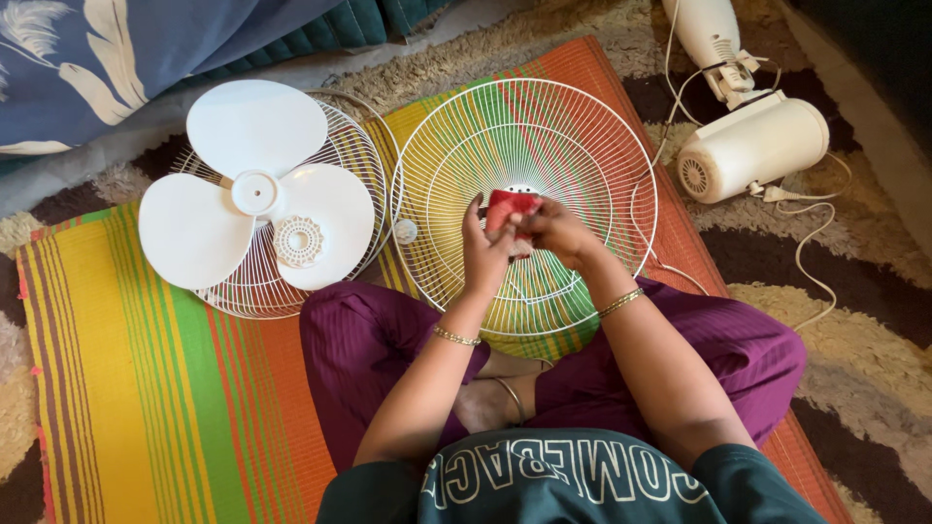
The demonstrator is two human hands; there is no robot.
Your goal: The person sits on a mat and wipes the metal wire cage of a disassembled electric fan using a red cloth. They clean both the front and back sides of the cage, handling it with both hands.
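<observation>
My left hand (485,254) and my right hand (555,231) meet over the middle of a white wire fan guard (592,146) that lies flat on the mat. Both hands grip a small red cloth (512,206), pressed against the guard's centre hub. A thin bangle shows on each wrist. I sit cross-legged in purple trousers just behind the guard.
A white three-blade fan propeller (254,189) rests on a second wire guard (349,146) at the left, with a small round white cap (298,241) on it. The white fan motor body (752,146) and its cord (806,243) lie at the right on a shaggy rug. A striped mat (146,388) covers the floor.
</observation>
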